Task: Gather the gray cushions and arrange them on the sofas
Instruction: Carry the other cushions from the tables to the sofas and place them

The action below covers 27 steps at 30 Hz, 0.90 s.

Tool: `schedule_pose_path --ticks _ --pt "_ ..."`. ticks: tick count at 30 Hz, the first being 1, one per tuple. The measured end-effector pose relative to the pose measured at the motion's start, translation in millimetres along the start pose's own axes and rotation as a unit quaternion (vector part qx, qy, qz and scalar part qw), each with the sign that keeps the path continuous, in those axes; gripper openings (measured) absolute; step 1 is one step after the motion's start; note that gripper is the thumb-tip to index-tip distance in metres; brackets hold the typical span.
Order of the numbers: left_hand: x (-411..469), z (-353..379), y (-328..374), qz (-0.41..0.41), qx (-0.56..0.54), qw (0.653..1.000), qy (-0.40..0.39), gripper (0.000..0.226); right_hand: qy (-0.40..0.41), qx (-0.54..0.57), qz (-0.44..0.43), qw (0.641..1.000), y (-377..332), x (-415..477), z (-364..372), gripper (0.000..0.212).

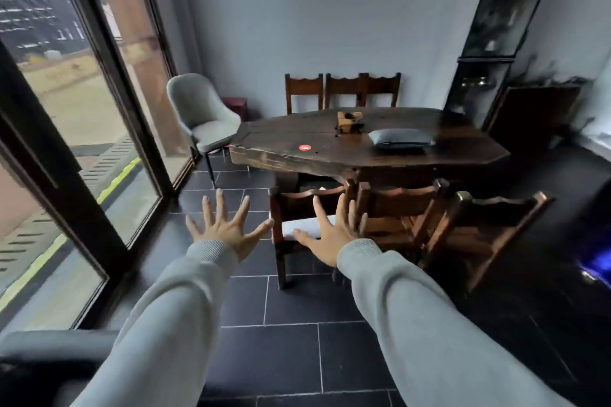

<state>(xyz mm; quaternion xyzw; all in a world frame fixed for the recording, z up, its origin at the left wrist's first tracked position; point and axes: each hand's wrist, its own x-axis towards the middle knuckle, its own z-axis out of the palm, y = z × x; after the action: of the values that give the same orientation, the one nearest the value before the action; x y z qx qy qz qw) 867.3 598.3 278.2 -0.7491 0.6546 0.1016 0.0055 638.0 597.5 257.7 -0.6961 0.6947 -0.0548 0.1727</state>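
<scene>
One gray cushion (400, 139) lies flat on the right half of the dark wooden table (281, 150). Both arms in gray sleeves reach forward over the floor. My left hand (224, 228) is held out with fingers spread wide and nothing in it. To its right, my right hand (334, 235) is spread the same way and is equally empty, in front of a wooden chair's back. Both hands are well short of the cushion. No sofa is clearly in view; a gray padded edge (49, 345) shows at the bottom left.
Three wooden chairs (403, 218) stand along the table's near side and three more (344, 89) against the far wall. A gray upholstered chair (205, 116) sits by the glass doors (82, 109) on the left. A dark cabinet (492, 43) stands at the right. Dark tiles (291, 340) cover the floor.
</scene>
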Motion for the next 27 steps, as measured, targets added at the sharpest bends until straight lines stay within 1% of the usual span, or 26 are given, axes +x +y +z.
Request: schedule_pose_path --ticks 4,7,9,12,18,22,27 --pt "77.4 11.2 107.6 0.068 0.006 0.998 -0.009 0.096 0.017 -0.004 0.079 0.997 88.9 57.2 -34.3 0.095" --pt "142.2 18.2 181.1 0.121 0.0 0.993 -0.011 0.095 0.033 -0.014 0.123 0.992 143.6 122.3 -71.6 0.094" --pt "191.8 16.5 221.1 0.139 0.004 0.99 -0.021 0.098 0.029 -0.015 0.149 0.988 172.0 168.6 -95.8 0.094" --pt "260.7 9.5 270.8 0.149 0.016 0.988 -0.046 0.101 0.018 -0.038 0.182 0.982 209.7 226.2 -120.2 0.095" --pt "373.0 -5.8 351.2 0.168 0.023 0.984 -0.051 0.098 0.012 -0.043 0.212 0.976 275.8 326.2 -156.0 0.094" --pt "435.9 7.7 410.0 0.177 0.023 0.982 -0.061 0.095 0.014 -0.034 0.224 0.974 327.5 397.7 -172.3 0.092" --pt "527.3 50.9 486.0 0.169 0.017 0.983 -0.07 0.096 -0.003 -0.037 0.219 0.975 406.2 515.8 -173.1 0.092"
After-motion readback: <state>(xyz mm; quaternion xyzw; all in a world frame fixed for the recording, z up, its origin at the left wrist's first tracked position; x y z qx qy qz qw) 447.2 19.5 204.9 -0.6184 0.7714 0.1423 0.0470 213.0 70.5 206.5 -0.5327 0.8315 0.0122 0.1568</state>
